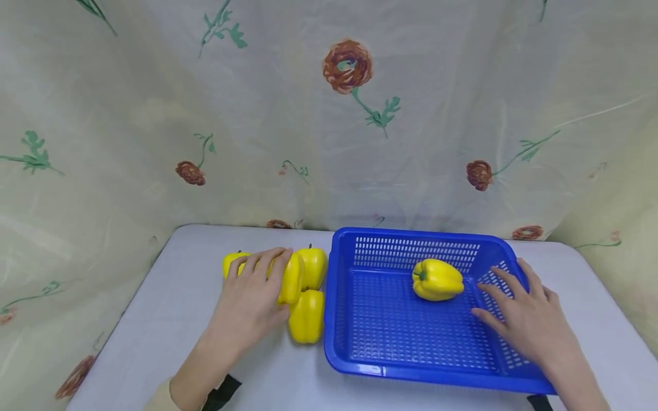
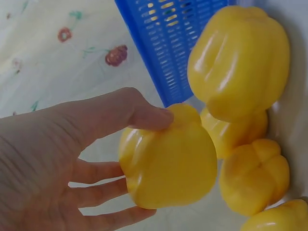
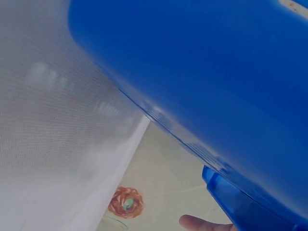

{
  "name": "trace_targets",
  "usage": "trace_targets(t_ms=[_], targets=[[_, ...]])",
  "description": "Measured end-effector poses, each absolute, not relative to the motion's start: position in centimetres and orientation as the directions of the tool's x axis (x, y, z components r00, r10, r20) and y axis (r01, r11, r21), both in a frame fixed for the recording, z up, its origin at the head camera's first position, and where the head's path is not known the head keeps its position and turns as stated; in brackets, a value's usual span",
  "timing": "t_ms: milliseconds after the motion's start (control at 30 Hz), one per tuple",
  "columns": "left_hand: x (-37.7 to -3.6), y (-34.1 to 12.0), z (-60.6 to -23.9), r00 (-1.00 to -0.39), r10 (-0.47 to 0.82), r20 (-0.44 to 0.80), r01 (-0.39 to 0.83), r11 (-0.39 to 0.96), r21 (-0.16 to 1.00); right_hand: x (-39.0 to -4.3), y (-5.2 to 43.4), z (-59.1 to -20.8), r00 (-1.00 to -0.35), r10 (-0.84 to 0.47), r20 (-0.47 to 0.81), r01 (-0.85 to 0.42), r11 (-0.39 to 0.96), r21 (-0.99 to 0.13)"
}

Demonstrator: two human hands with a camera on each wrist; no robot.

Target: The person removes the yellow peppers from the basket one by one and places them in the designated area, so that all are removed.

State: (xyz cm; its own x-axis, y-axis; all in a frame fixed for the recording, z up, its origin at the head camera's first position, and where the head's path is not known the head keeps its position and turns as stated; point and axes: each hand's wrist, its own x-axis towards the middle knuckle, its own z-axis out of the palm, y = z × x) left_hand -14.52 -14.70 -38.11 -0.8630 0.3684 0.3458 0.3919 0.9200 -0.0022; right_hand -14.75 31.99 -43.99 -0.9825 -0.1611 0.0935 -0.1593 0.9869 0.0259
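Observation:
My left hand point(image 1: 254, 291) grips a yellow bell pepper point(image 2: 168, 166), thumb on one side and fingers on the other. Around it on the table sit several more yellow bell peppers, one behind it point(image 1: 313, 267) and one nearer to me point(image 1: 307, 319); another point(image 1: 233, 261) is partly hidden by the hand. Over the right side of the blue plastic basket point(image 1: 354, 370) is my right hand point(image 1: 534, 322), its fingers spread and holding nothing. A single yellow bell pepper point(image 1: 437, 279) lies on its side in the basket, left of those fingertips. The right wrist view shows mostly the basket's blue outer side point(image 3: 202, 82).
Everything stands on a table with a white cover point(image 1: 185, 297). The basket has slotted walls and a raised rim, and its left wall stands right beside the loose peppers. A flower-printed cloth point(image 1: 421, 154) hangs behind the table and along both sides.

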Motion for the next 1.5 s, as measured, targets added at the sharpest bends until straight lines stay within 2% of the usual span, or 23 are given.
trace_targets(t_ms=[500, 867, 1500], targets=[[-13.4, -16.8, -39.0, -0.879, 0.356, 0.317, 0.374, 0.928, -0.006, -15.0, 32.0, -43.9, -0.974, -0.19, 0.12, -0.186, 0.981, 0.046], [-12.8, -17.2, -39.9, -0.926, 0.359, 0.122, 0.367, 0.928, 0.057, -14.8, 32.2, -43.8, -0.975, -0.187, 0.123, -0.183, 0.982, 0.038], [-12.8, -16.6, -41.6, -0.928, 0.365, 0.071, 0.37, 0.926, 0.077, -14.6, 32.2, -44.1, -0.977, -0.179, 0.117, -0.175, 0.984, 0.039]])
